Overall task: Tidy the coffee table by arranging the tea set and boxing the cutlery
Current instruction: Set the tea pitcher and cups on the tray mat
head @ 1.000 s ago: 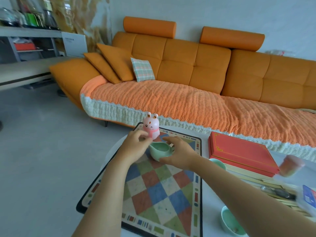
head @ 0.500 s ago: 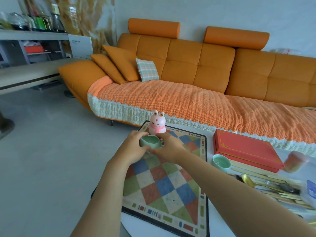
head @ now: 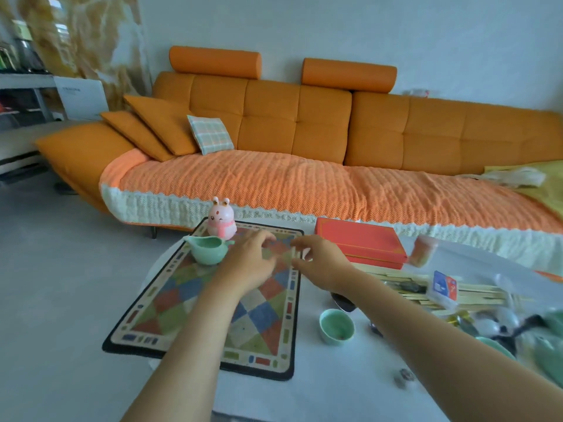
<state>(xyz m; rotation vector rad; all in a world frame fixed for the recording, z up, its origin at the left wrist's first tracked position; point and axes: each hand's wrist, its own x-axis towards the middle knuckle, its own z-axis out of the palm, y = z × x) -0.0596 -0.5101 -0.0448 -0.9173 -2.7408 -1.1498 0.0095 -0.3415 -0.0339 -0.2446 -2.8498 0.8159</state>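
Note:
A pale green tea pitcher (head: 208, 250) stands on the far left part of the checkered mat (head: 170, 312), just in front of a pink rabbit figurine (head: 221, 220). My left hand (head: 248, 261) hovers over the mat to the pitcher's right, fingers apart, holding nothing. My right hand (head: 320, 263) is beside it, also empty with fingers spread. A green teacup (head: 336, 326) sits on the white table right of the mat. A red box (head: 359, 241) lies at the back. Chopsticks (head: 475, 295) and spoons (head: 408, 287) lie to the right, partly blurred.
More green tea ware (head: 545, 345) and dark cutlery crowd the table's right edge. A small blue-and-white box (head: 443, 287) rests on the chopsticks, and a pinkish cup (head: 423, 250) stands by the red box. An orange sofa (head: 304, 147) runs behind the table.
Both hands set the green pitcher down on the mat by the rabbit figurine and let go. They have drawn away to the right, and the view has swung right.

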